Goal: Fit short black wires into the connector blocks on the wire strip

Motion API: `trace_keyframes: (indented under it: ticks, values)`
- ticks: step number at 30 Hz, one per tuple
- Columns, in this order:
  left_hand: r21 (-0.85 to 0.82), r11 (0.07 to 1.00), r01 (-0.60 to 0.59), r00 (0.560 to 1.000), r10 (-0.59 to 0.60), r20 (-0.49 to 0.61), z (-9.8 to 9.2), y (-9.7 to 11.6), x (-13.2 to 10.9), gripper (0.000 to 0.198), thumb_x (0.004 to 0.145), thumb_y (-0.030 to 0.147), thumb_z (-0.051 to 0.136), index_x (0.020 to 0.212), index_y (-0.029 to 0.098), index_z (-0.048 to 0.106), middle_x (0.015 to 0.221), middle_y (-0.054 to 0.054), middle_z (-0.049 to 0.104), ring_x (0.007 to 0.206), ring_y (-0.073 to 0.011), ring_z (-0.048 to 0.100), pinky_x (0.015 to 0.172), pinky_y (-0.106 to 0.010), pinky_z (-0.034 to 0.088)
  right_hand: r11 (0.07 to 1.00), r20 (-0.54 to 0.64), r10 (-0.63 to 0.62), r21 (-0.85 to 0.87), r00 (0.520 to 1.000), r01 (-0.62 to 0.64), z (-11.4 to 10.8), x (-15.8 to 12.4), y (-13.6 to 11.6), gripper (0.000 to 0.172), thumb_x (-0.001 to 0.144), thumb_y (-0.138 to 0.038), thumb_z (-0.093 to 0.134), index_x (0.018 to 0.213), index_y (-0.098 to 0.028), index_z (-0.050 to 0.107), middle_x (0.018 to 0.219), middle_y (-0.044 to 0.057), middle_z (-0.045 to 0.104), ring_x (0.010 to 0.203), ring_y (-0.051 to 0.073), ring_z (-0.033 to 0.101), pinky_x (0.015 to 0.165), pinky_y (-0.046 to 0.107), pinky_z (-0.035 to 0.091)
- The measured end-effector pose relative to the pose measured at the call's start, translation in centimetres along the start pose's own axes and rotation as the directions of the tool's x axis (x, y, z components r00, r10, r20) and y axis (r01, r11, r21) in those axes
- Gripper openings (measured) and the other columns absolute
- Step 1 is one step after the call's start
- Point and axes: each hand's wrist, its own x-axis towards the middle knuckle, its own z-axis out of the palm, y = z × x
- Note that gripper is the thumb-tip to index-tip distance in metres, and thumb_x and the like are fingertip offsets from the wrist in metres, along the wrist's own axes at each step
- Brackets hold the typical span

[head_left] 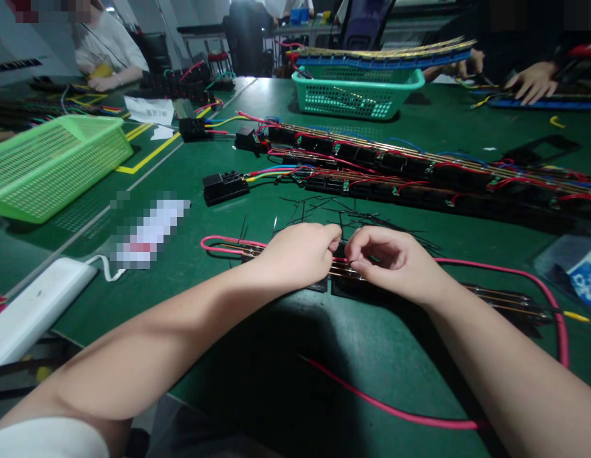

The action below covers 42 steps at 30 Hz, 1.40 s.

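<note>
Nearer the person than the plug (225,188), the strip (347,272) lies on the table (271,375) under both hands. Its long axis runs from just below the plug rightward, the right end slanting toward the person. Red wire (563,337) doubles back at its left end. The left hand (298,254) is curled over it, fingertips bunched; the right hand (395,264) presses thumb and forefinger together. What either pinches, I cannot tell.
</note>
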Motion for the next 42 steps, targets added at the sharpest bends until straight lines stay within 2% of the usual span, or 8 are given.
trace_keyframes:
  ticks: [8,12,15,20,25,30,36,42]
  values:
    - [-0.072,0.996,0.053,0.998,-0.054,-0.016,1.8,0.0,0.6,0.026,0.089,0.020,0.039,0.093,0.022,0.065,0.089,-0.003,0.073,0.086,-0.0198,0.066,0.082,-0.032,0.047,0.998,0.035,-0.013,-0.055,0.999,0.015,0.2,0.0,-0.4,0.009,0.071,-0.014,0.064,0.070,-0.019,0.057,0.068,0.000,0.057,0.061,0.012,0.051,0.054,0.024,0.042]
    - [-0.124,0.989,0.078,0.995,-0.085,-0.046,2.2,-0.3,0.5,0.027,0.090,0.022,0.038,0.094,0.023,0.065,0.088,-0.002,0.073,0.082,-0.0186,0.065,0.078,-0.029,0.047,0.997,0.060,-0.014,-0.075,0.998,0.018,0.1,0.0,-0.4,0.010,0.069,-0.010,0.062,0.070,-0.019,0.057,0.067,-0.001,0.056,0.060,0.012,0.050,0.054,0.024,0.041]
    - [-0.092,0.994,0.059,0.996,-0.065,-0.064,2.3,-0.4,0.2,0.027,0.089,0.020,0.038,0.096,0.023,0.064,0.087,-0.002,0.072,0.082,-0.0193,0.066,0.076,-0.029,0.047,0.994,0.064,-0.030,-0.102,0.998,0.036,0.1,-0.1,-0.4,0.011,0.068,-0.009,0.059,0.069,-0.019,0.056,0.068,0.000,0.057,0.061,0.013,0.052,0.055,0.025,0.042]
    - [0.017,0.999,0.037,0.997,-0.035,-0.072,2.3,-0.3,0.0,0.028,0.089,0.019,0.038,0.098,0.023,0.064,0.090,-0.003,0.073,0.086,-0.0204,0.068,0.082,-0.032,0.048,0.978,0.069,-0.021,-0.204,0.997,0.035,0.3,-0.2,-1.0,0.010,0.067,-0.010,0.059,0.068,-0.020,0.056,0.067,-0.001,0.057,0.062,0.014,0.053,0.056,0.026,0.042]
    - [0.025,0.999,0.033,0.996,-0.031,-0.080,2.4,-0.4,-0.1,0.029,0.089,0.019,0.038,0.099,0.023,0.064,0.091,-0.004,0.074,0.087,-0.0213,0.068,0.084,-0.033,0.048,0.957,0.122,0.006,-0.287,0.992,0.030,0.4,-0.4,-1.7,0.011,0.067,-0.009,0.058,0.070,-0.020,0.057,0.069,-0.001,0.059,0.062,0.013,0.052,0.056,0.026,0.042]
    - [-0.030,0.999,0.038,0.994,-0.041,-0.101,2.5,-0.5,-0.1,0.029,0.090,0.019,0.036,0.096,0.023,0.064,0.089,-0.003,0.074,0.084,-0.0213,0.068,0.081,-0.033,0.048,0.950,0.115,0.010,-0.312,0.993,0.026,0.5,-0.5,-1.8,0.011,0.068,-0.009,0.058,0.070,-0.020,0.057,0.068,-0.001,0.059,0.060,0.012,0.051,0.055,0.025,0.041]
    - [-0.152,0.985,0.077,0.994,-0.088,-0.067,2.2,-0.7,-0.1,0.028,0.088,0.021,0.037,0.099,0.025,0.063,0.086,-0.002,0.073,0.081,-0.0204,0.066,0.072,-0.029,0.047,0.956,0.076,-0.019,-0.290,0.997,0.040,0.4,-0.7,-1.2,0.009,0.070,-0.011,0.058,0.070,-0.020,0.058,0.069,0.000,0.060,0.063,0.014,0.054,0.058,0.027,0.044]
    - [-0.193,0.974,0.120,0.989,-0.134,-0.060,2.2,-0.7,0.0,0.027,0.086,0.024,0.041,0.102,0.027,0.062,0.077,0.001,0.070,0.071,-0.0182,0.063,0.065,-0.027,0.044,0.961,0.035,0.011,-0.277,0.999,-0.001,0.3,-0.6,-0.6,0.007,0.073,-0.013,0.059,0.072,-0.020,0.057,0.066,-0.001,0.059,0.057,0.013,0.052,0.053,0.025,0.042]
